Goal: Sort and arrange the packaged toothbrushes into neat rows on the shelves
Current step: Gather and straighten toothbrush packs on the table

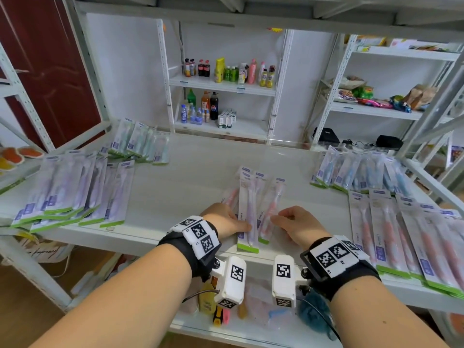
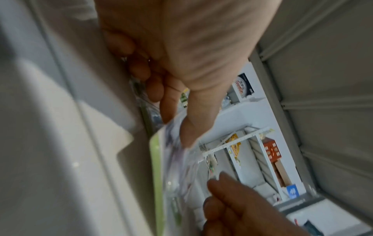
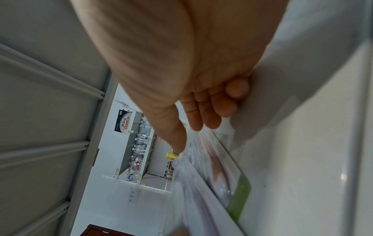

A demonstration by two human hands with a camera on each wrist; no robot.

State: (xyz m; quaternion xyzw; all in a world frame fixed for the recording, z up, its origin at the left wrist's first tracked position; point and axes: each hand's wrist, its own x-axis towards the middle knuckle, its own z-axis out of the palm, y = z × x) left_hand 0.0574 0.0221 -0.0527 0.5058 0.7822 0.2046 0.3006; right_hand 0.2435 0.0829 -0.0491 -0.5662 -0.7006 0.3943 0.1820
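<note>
The small pile of toothbrush packs [image 1: 253, 209] lies mid-shelf, near the front edge. The left hand [image 1: 223, 219] pinches the top purple pack [image 1: 247, 217]; the right hand [image 1: 298, 224] touches the pile with loosely bent fingers. Next, I think, the purple pack goes to the purple row [image 1: 75, 192] left of the pile. Pink packs [image 1: 401, 237] lie right of it on the shelf [image 1: 190, 172].

Drink bottles [image 1: 221, 71] fill far shelves; what look like snack bags [image 1: 371, 96] sit rightward.
</note>
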